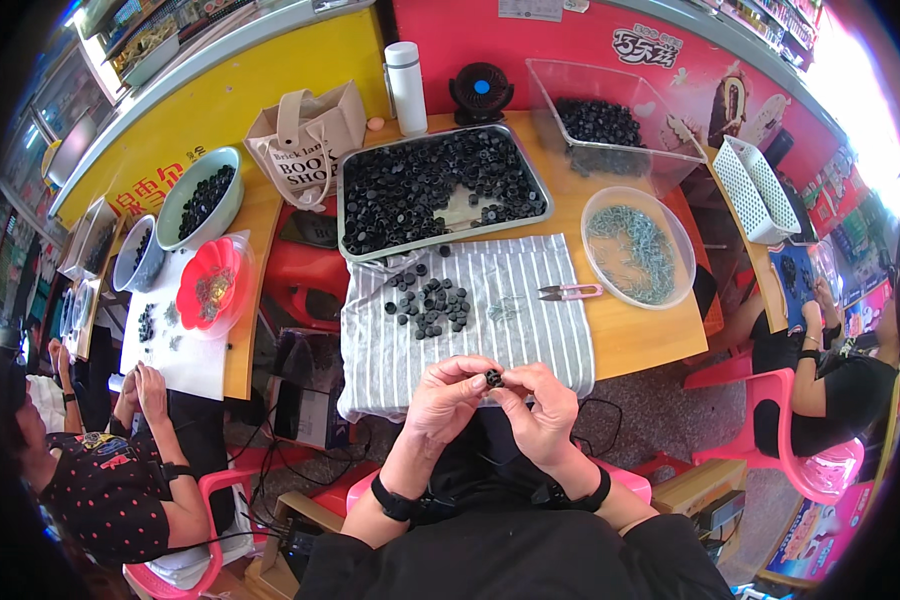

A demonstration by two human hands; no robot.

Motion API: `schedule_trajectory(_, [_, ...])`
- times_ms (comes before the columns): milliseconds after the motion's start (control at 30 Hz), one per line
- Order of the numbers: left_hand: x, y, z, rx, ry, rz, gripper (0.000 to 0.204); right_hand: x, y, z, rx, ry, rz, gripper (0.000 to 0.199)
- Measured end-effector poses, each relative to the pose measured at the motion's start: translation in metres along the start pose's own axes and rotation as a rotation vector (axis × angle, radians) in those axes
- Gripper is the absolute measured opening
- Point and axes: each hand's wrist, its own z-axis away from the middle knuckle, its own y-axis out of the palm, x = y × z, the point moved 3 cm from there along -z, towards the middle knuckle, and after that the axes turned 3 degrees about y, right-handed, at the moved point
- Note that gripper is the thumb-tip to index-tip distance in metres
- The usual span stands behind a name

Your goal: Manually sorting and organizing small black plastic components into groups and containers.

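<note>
At the cloth's near edge my left hand point(446, 402) pinches a small black round plastic part point(493, 378) between thumb and fingertips. My right hand point(538, 412) closes on the same part from the other side, thumb pressed toward it. Ahead, a loose pile of similar black parts point(432, 308) lies on a grey-and-white striped cloth point(540, 345). Right of the pile is a little heap of thin metal pieces point(506, 309), too small to tell exactly. Pink-handled thread snips point(570, 292) rest at the cloth's right side.
Beyond the cloth stands a tray point(545, 205) full of black parts. A round tub point(688, 262) of metal pieces is at right, a clear bin point(660, 165) behind it. A tote bag point(310, 125), white bottle point(405, 90) and fan point(481, 92) line the back. Other people sit at both sides.
</note>
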Motion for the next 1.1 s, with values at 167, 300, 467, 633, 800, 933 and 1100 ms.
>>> schedule_trajectory(167, [0.001, 0.000, -0.001, 0.037, -0.008, 0.006, 0.016, 0.004, -0.001, -0.003, 0.012, -0.122, 0.074, 0.018])
schedule_trajectory(300, [0.002, 0.000, 0.000, 0.042, -0.017, 0.025, 0.015, 0.005, 0.000, -0.002, -0.001, -0.198, 0.110, 0.018])
schedule_trajectory(467, [0.003, 0.007, 0.001, 0.044, 0.033, 0.026, 0.015, 0.003, 0.002, -0.002, -0.016, -0.284, 0.153, 0.020])
schedule_trajectory(633, [0.002, 0.011, 0.001, 0.071, 0.096, -0.010, 0.015, 0.008, 0.002, -0.003, -0.012, -0.375, 0.223, 0.021])
schedule_trajectory(800, [-0.001, 0.015, 0.002, 0.101, 0.165, -0.097, 0.015, 0.011, 0.003, -0.002, -0.032, -0.440, 0.310, 0.021])
schedule_trajectory(933, [-0.001, 0.019, 0.003, 0.108, 0.204, -0.099, 0.015, 0.010, 0.003, -0.001, -0.033, -0.438, 0.321, 0.020])
schedule_trajectory(1100, [-0.005, 0.022, 0.003, 0.112, 0.207, -0.113, 0.015, 0.008, 0.000, -0.005, 0.015, -0.408, 0.176, 0.020])
